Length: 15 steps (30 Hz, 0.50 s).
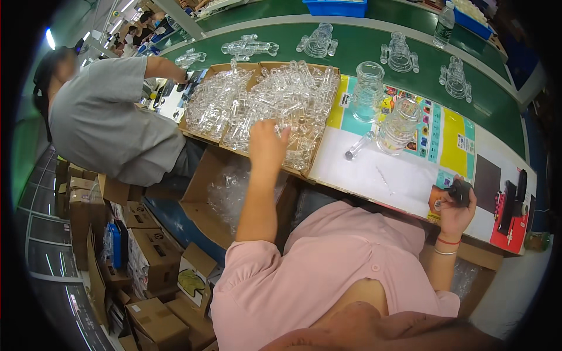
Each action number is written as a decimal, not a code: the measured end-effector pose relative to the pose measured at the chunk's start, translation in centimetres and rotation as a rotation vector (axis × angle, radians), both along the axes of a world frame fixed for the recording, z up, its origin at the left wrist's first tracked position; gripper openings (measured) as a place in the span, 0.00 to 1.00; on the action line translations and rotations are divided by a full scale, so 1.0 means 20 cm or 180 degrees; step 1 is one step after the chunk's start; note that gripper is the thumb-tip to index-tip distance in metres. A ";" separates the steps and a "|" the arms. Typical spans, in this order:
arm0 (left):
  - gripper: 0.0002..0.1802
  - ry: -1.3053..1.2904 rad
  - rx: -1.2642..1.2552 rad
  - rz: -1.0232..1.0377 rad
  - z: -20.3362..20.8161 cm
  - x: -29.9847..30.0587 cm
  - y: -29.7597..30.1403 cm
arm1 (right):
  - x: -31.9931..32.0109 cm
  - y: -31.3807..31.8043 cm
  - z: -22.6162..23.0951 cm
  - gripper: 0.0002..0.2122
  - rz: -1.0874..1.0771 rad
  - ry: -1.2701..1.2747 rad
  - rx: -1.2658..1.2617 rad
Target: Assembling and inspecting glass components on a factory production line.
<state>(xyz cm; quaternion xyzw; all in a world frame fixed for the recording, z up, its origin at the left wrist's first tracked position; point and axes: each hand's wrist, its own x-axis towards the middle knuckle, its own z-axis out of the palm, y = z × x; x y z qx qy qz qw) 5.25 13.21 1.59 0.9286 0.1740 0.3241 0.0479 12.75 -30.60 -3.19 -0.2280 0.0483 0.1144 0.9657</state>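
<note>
Head view: the left hand (pixel 266 143) is reached into a shallow cardboard tray (pixel 319 149) heaped with clear plastic parts (pixel 275 96), fingers loosely spread and laid on the heap; whether a part is already pinched cannot be told. The tray is set on the counter (pixel 374 169), at its left end, with a second heap beside it. The parts are judged light, stiff and slick, likely to slide or tangle in the pile and to crack if squeezed hard; a single piece is best taken by its thicker body with fingertips, not by thin projecting ends.

The right hand (pixel 456 207) is held at the near counter edge, closed around a small black tool (pixel 461 190), thumb on top. Two assembled clear jar-like pieces (pixel 399 124) are stood on a colourful printed mat (pixel 445 134), well apart from both hands, with a small clear tube (pixel 358 146) lying just beside them. More assembled clear pieces (pixel 400 52) are lined along the green conveyor belt (pixel 351 64). Another person in a grey shirt (pixel 99 123) is seated to the left. Cardboard boxes (pixel 152 257) are stacked on the floor.
</note>
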 end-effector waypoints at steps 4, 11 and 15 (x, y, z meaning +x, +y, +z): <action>0.25 0.1413 -0.0163 0.0731 -0.02 -0.01 0.12 | 0.02 0.02 0.00 0.15 -0.0033 -0.0285 -0.0053; 0.20 0.1132 0.0165 0.0134 -0.13 -0.03 0.08 | -0.04 0.08 0.09 0.14 -0.0723 -0.0024 -0.0766; 0.16 0.0226 -0.0521 -0.0151 -0.03 -0.06 -0.03 | -0.05 0.15 0.16 0.13 -0.0893 0.0030 -0.0861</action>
